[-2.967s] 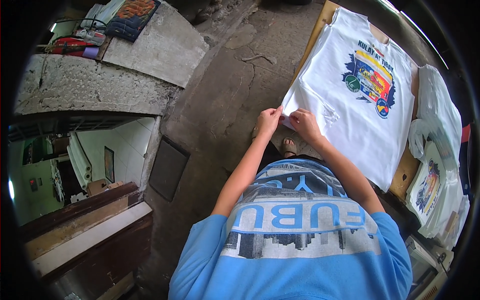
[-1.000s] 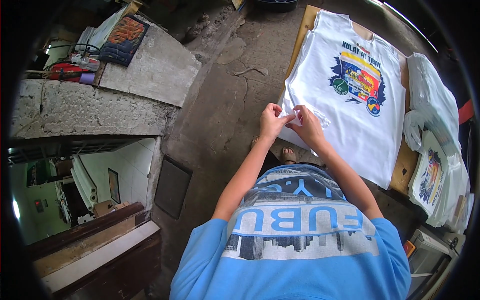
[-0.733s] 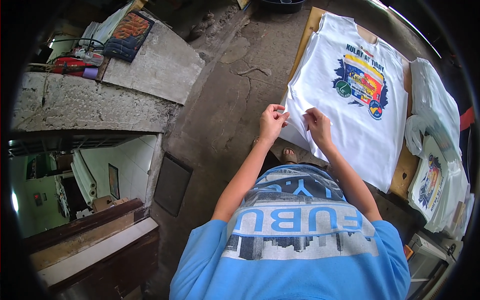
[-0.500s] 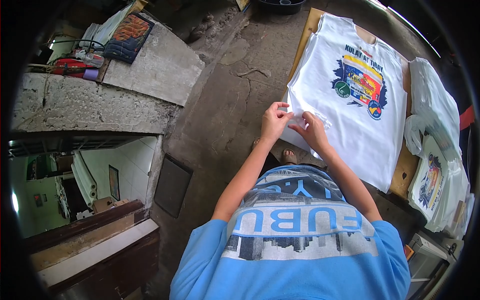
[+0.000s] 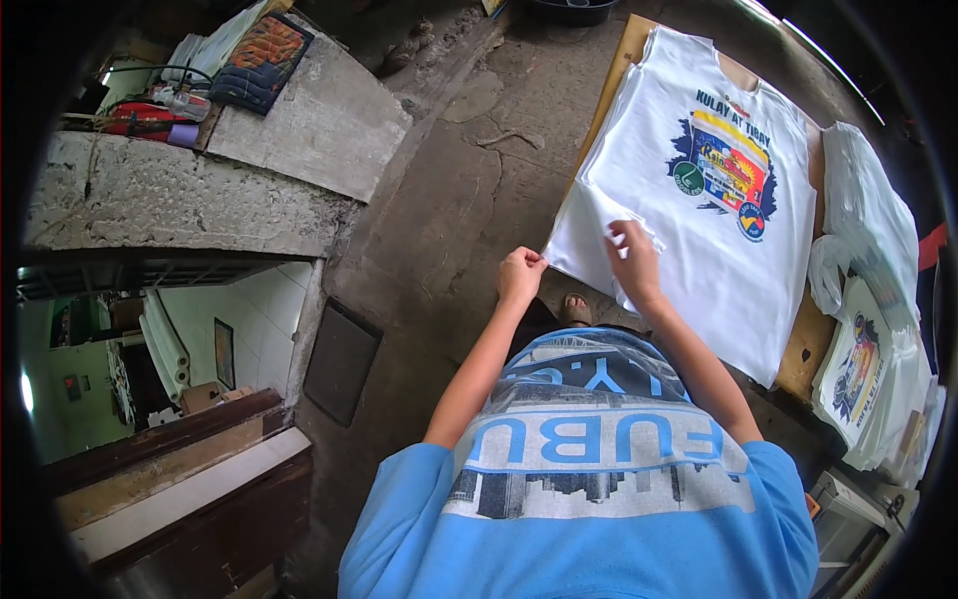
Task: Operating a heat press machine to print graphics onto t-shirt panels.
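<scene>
A stack of white sleeveless shirts (image 5: 758, 299), the top one with a colourful printed logo, lies on a wooden board (image 5: 627, 40). My left hand (image 5: 521, 272) pinches the white fabric at the stack's lower-left corner, at the board's edge. My right hand (image 5: 633, 262) is just to the right, over a turned-back, wrinkled flap of fabric, with its fingers curved and apart at the flap's edge. Part of the layers beneath it is hidden by that hand.
More white printed shirts and plastic-wrapped bundles (image 5: 853, 200) lie along the right. A concrete ledge (image 5: 289, 120) holds bags and a quilted cloth at upper left, above an opening into a lower room (image 5: 220, 319). A dark mat (image 5: 339, 361) lies on the floor. A black basin (image 5: 559, 8) stands at the top.
My left hand has moved down and left to the fabric's outer corner. My right hand has loosened and shifted slightly right, and the wide lifted flap between the hands now lies flatter.
</scene>
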A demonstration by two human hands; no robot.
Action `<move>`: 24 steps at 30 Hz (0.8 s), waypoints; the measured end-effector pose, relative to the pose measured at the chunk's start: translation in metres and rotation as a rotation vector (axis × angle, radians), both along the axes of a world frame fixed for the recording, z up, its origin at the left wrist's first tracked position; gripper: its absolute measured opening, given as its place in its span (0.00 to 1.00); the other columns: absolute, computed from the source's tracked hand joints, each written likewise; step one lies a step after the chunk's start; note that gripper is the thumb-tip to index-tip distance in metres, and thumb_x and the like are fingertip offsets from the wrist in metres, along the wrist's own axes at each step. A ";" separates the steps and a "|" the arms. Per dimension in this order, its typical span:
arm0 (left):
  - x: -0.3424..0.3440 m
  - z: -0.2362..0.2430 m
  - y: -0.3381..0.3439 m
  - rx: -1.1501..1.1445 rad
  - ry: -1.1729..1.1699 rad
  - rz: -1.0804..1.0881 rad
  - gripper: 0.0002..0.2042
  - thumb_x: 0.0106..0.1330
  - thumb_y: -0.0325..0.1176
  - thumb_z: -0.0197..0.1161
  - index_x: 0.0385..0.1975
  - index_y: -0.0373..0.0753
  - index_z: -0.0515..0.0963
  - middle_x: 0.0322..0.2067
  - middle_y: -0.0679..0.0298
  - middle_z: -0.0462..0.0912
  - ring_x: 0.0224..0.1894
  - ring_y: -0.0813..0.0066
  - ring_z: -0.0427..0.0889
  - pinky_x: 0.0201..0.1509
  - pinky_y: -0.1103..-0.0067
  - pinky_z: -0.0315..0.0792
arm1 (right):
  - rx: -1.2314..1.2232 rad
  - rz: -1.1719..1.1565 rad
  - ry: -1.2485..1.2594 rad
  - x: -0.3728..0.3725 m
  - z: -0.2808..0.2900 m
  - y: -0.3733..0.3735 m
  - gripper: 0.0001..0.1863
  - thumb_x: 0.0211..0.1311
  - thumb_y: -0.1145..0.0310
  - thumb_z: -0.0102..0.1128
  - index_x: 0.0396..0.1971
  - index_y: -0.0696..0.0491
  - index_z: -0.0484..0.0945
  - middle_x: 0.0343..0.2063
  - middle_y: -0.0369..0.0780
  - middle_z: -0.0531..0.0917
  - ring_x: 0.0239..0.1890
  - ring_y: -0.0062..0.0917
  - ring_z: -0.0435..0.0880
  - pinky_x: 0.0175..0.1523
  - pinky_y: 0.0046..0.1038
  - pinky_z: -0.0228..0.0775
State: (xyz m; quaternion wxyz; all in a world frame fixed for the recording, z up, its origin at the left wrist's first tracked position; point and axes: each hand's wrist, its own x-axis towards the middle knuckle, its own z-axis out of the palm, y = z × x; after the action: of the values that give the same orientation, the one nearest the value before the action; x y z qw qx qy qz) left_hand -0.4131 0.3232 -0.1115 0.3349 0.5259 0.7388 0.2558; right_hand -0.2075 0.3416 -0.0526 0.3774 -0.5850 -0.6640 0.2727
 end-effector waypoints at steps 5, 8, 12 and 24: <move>0.002 0.017 0.001 0.000 -0.007 0.016 0.06 0.51 0.30 0.64 0.24 0.35 0.77 0.18 0.64 0.79 0.19 0.79 0.78 0.24 0.81 0.70 | 0.012 0.312 -0.163 -0.025 -0.003 -0.003 0.12 0.48 0.69 0.60 0.33 0.54 0.73 0.31 0.42 0.75 0.36 0.36 0.75 0.39 0.33 0.68; 0.002 0.042 0.008 -0.020 -0.265 -0.022 0.06 0.50 0.30 0.63 0.24 0.35 0.78 0.21 0.61 0.80 0.24 0.75 0.79 0.29 0.80 0.71 | 0.014 0.371 -0.231 -0.033 0.005 -0.003 0.10 0.48 0.69 0.58 0.31 0.55 0.72 0.32 0.43 0.74 0.37 0.38 0.74 0.40 0.34 0.68; 0.012 0.062 0.017 0.030 -0.494 -0.075 0.06 0.51 0.30 0.63 0.25 0.34 0.78 0.22 0.61 0.80 0.24 0.76 0.78 0.30 0.81 0.71 | 0.069 0.262 -0.240 -0.033 -0.008 0.008 0.06 0.51 0.70 0.54 0.26 0.56 0.72 0.27 0.44 0.74 0.33 0.40 0.75 0.36 0.36 0.68; 0.016 0.014 0.002 0.184 0.181 -0.164 0.06 0.47 0.30 0.64 0.22 0.36 0.77 0.23 0.58 0.78 0.28 0.63 0.78 0.34 0.72 0.71 | 0.105 0.182 -0.076 -0.030 0.012 0.004 0.04 0.54 0.74 0.50 0.29 0.55 0.74 0.25 0.44 0.75 0.29 0.41 0.75 0.33 0.36 0.68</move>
State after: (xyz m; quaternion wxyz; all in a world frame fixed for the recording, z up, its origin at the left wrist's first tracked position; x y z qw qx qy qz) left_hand -0.3972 0.3248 -0.0974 0.2371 0.6339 0.6938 0.2460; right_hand -0.2372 0.3453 -0.0406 0.3559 -0.5116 -0.7416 0.2484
